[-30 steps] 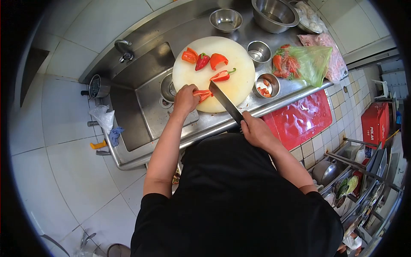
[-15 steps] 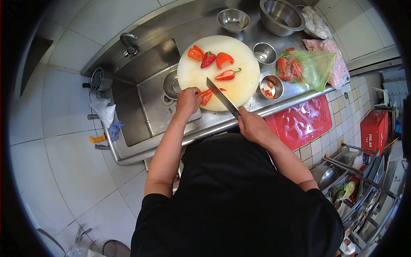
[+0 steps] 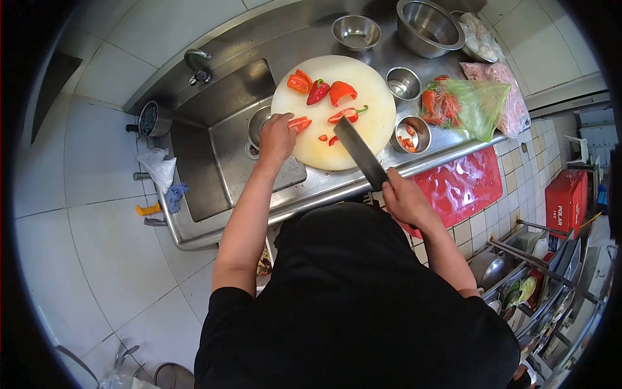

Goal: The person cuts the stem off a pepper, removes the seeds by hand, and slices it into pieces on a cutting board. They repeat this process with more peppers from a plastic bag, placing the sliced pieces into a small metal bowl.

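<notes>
On the round white cutting board [image 3: 359, 74], my left hand [image 3: 277, 139] grips a red pepper piece [image 3: 300, 123] near the left rim. My right hand [image 3: 407, 196] is closed around the handle of a knife [image 3: 360, 154], its blade slanting up over the board's lower right. Close to the blade tip lies a pepper half with a green stem [image 3: 347, 114]. Two small cut bits [image 3: 328, 139] rest below it. Farther up sit an orange-red pepper chunk [image 3: 299, 82], a dark red pepper piece [image 3: 318, 92] and a curved red piece [image 3: 342, 93].
A steel cup with pepper bits [image 3: 412, 134] and another steel cup [image 3: 403, 83] stand right of the board. Beyond are a green plastic bag [image 3: 483, 107], a steel bowl [image 3: 356, 32] and a large steel pot [image 3: 429, 27]. The sink [image 3: 194, 175] lies left; a bowl [image 3: 257, 126] is there.
My left hand has moved up and left with the pepper piece. The knife has swung right, away from that piece, and two small bits now show on the board.
</notes>
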A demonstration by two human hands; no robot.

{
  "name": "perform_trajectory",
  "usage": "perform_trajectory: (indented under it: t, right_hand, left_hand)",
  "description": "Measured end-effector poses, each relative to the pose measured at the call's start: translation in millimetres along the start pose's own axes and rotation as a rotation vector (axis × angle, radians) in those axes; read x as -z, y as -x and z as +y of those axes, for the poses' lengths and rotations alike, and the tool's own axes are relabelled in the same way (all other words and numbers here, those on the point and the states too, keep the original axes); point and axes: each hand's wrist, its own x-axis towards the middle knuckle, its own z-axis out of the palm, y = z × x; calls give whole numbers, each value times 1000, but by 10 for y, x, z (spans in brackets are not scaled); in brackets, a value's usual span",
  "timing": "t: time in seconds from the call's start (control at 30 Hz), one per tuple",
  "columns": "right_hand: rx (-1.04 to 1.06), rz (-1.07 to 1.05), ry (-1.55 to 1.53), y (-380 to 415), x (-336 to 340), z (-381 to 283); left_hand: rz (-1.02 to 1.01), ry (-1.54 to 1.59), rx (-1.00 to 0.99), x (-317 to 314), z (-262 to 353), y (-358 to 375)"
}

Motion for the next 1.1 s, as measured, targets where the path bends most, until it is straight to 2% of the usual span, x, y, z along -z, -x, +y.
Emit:
perform_trajectory:
  t: [0.1,0.23,0.3,0.43,0.5,0.53,0.63,0.77,0.8,0.87,1.0,1.07,1.1]
  right_hand:
    - [-6,105,-85,91,34,263]
    - [-92,141,-87,187,46,439]
    - [-51,222,-86,244,3,573]
    - [-136,242,-180,384,9,690]
    - [-220,293,-452,447,33,763]
    - [-224,301,-456,482,62,810]
    - [-322,438,-609,574,244,816]
    - [-331,581,-809,643,442,940]
    - [-328,584,-806,669,478,976]
    - [-306,631,-801,707,533,1046]
    - [-292,655,-826,809,514,1184]
    - [-326,641,-824,864,443,1226]
    - [-333,644,-834,877,400,1227]
  left_hand:
    - [-56,23,-199,-176,250,94]
    - [-210,-78,-227,-354,591,260]
    - [-334,-145,-234,-433,655,228]
    - [-321,-171,-248,-627,553,148]
    - [-293,-199,-187,-628,595,117]
    - [-297,-201,-195,-622,652,106]
    - [-386,-104,-166,-556,909,53]
    - [-465,145,-317,-756,1569,-130]
    - [-462,147,-320,-867,1700,-173]
    - [-316,284,-439,-1028,1851,-253]
    - [-206,265,-418,-1034,1653,-403]
    - [-134,147,-205,-887,1309,-527]
    - [-169,82,-150,-749,1218,-536]
